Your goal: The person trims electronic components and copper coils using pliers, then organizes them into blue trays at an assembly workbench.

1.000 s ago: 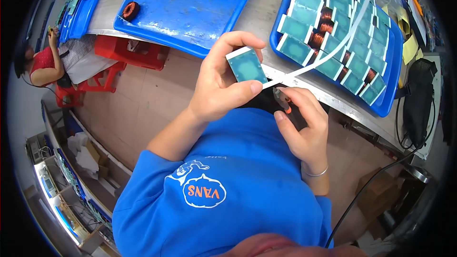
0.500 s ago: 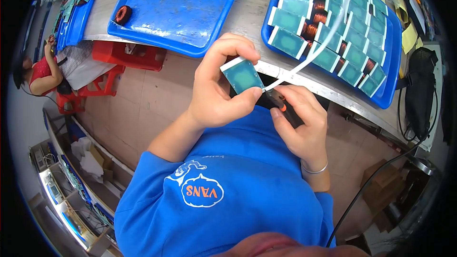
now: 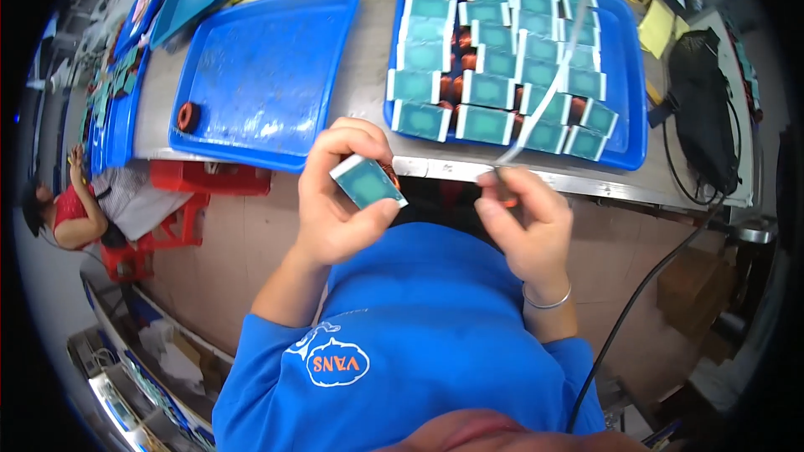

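My left hand (image 3: 325, 205) is closed around a coil piece with a green, white-edged face (image 3: 368, 182), gripped between thumb and fingers. A bit of copper winding shows behind the green face. To its right, my right hand (image 3: 536, 222) pinches a small dark tool with an orange mark (image 3: 504, 187); the fingers hide most of it. A white tube or cord (image 3: 548, 105) runs down from above to just over the right fingertips. Both hands are raised in front of the table's near edge, apart from each other.
Rows of similar green pieces (image 3: 486, 124) lie in a blue tray (image 3: 634, 146) at right. Another blue tray (image 3: 260, 75) at left holds one copper ring coil (image 3: 188, 116). A black pouch (image 3: 697, 109) and cable lie far right. Another person (image 3: 75, 209) sits at left near red stools (image 3: 209, 177).
My hands have moved apart, the left one shifting left with the coil piece. The right hand's tool and the white tube are now away from the piece. The whole view has shifted.
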Tool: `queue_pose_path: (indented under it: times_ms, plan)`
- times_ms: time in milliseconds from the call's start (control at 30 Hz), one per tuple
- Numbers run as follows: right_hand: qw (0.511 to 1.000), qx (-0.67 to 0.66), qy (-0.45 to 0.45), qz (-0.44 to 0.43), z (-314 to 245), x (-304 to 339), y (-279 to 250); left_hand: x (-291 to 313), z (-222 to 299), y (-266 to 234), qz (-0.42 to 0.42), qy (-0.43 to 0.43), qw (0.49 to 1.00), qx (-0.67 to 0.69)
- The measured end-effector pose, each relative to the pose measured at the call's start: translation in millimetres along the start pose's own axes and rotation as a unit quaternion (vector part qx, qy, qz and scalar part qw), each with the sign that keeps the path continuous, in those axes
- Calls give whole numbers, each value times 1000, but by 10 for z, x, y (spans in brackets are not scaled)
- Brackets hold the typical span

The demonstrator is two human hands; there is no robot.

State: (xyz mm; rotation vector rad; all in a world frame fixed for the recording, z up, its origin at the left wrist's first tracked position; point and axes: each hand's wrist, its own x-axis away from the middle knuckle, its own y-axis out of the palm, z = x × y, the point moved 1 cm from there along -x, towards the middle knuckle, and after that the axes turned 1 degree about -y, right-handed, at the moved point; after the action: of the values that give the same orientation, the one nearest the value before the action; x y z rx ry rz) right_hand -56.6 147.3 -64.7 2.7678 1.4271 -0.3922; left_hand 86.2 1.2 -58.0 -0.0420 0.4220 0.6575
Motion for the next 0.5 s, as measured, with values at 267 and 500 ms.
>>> queue_pose_path:
  times_ms: [267,500]
  plan:
    - [918,-181,-101,337,-123,2,-646,-850,188,348,-170,-114,977,-52]
    - [874,-175,-132,435,-71,27,-917,-1486,-17,1302,-293,180,906,-247]
